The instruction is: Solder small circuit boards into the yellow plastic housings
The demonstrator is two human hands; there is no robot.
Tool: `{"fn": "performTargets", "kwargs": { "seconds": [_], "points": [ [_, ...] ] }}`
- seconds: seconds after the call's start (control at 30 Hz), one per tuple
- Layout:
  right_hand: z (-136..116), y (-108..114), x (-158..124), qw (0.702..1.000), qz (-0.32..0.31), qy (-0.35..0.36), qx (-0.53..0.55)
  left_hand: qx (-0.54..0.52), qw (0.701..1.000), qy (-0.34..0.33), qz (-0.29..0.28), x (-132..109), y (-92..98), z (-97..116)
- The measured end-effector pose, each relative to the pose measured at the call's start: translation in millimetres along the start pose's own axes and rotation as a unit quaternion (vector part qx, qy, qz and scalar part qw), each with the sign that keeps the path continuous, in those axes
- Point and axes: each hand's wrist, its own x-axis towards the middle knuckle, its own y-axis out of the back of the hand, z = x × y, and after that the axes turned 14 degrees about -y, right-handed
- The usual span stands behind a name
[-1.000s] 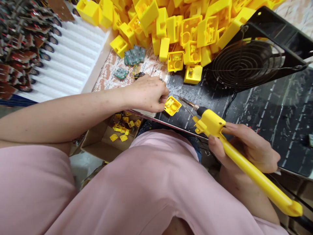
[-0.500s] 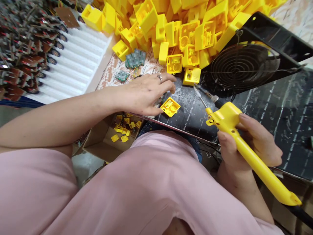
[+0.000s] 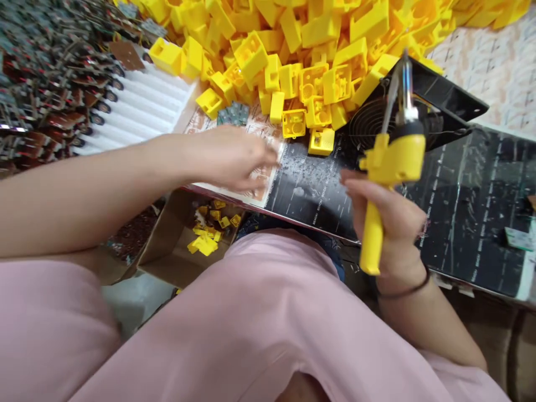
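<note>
My right hand (image 3: pixel 393 218) grips a yellow soldering gun (image 3: pixel 400 162), its metal tip and thin side tube pointing up towards the back. My left hand (image 3: pixel 237 159), blurred by motion, hovers over the near edge of the bench with fingers apart and nothing visible in them. Just behind it lie green circuit boards (image 3: pixel 233 114). A yellow housing (image 3: pixel 321 142) with a grille stands on the black mat (image 3: pixel 301 192) between my hands. Below the bench edge, a cardboard box (image 3: pixel 165 245) holds several small yellow covers (image 3: pixel 204 244).
A large heap of yellow housings (image 3: pixel 288 33) fills the back. Behind the soldering gun leans a black fan (image 3: pixel 450 106) with a wire guard. White ridged foam (image 3: pixel 142 103) and piled circuit assemblies (image 3: pixel 50 95) occupy the left. A small board (image 3: pixel 519 239) lies far right.
The yellow cover beside my left hand has left the mat, and a blurred yellow piece shows in the box. My left hand has shifted slightly left. The soldering gun has swung upright.
</note>
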Motion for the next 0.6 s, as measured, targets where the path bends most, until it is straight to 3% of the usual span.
{"fn": "performTargets", "kwargs": {
  "seconds": [0.07,0.17,0.3,0.47,0.53,0.6],
  "points": [
    [3,-21,29,0.998,-0.009,0.054,-0.02,0.021,0.999,0.018,0.02,29,-16.7,-5],
    [14,-57,66,0.994,-0.051,0.064,-0.075,0.026,0.998,0.058,0.023,62,-32.5,-6],
    [29,-85,85,0.987,-0.088,0.038,-0.13,0.018,0.996,0.089,0.02,55,-26.9,8],
    [13,-64,72,0.991,-0.038,0.093,-0.085,0.053,0.992,0.093,-0.073,20,-28.1,54],
    [0,-50,56,0.994,-0.01,0.104,-0.043,0.04,0.996,0.066,-0.055,11,-36.0,67],
    [-10,-41,34,0.995,0.007,0.097,0.008,0.035,0.998,0.052,-0.008,4,-40.1,66]
  ]
}}
